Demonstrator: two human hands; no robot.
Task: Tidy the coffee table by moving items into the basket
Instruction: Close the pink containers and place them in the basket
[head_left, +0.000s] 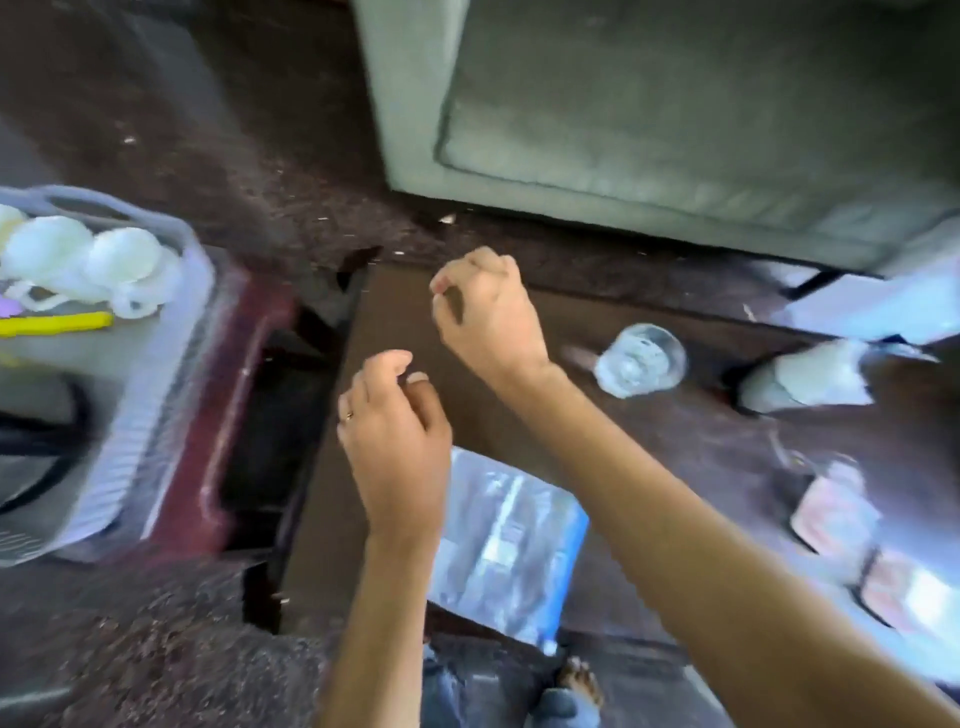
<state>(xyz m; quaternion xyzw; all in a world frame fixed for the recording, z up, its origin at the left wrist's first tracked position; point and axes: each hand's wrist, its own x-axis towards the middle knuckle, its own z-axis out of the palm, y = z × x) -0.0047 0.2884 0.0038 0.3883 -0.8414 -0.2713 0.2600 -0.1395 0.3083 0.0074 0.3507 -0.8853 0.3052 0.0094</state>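
The frame is motion-blurred. A pale grey basket stands at the left on a dark red stool, holding white cups and a yellow item. On the dark coffee table lie a blue-edged magazine, a clear glass on its side and a white wrapped object. My left hand hovers over the table's left end, fingers loosely curled, holding nothing. My right hand hangs just beyond it with fingers curled and nothing visible in them.
A grey-green sofa fills the back. White papers lie at the table's far right, and several blurred pinkish items at its right front. A dark red stool carries the basket. Speckled brown carpet surrounds everything.
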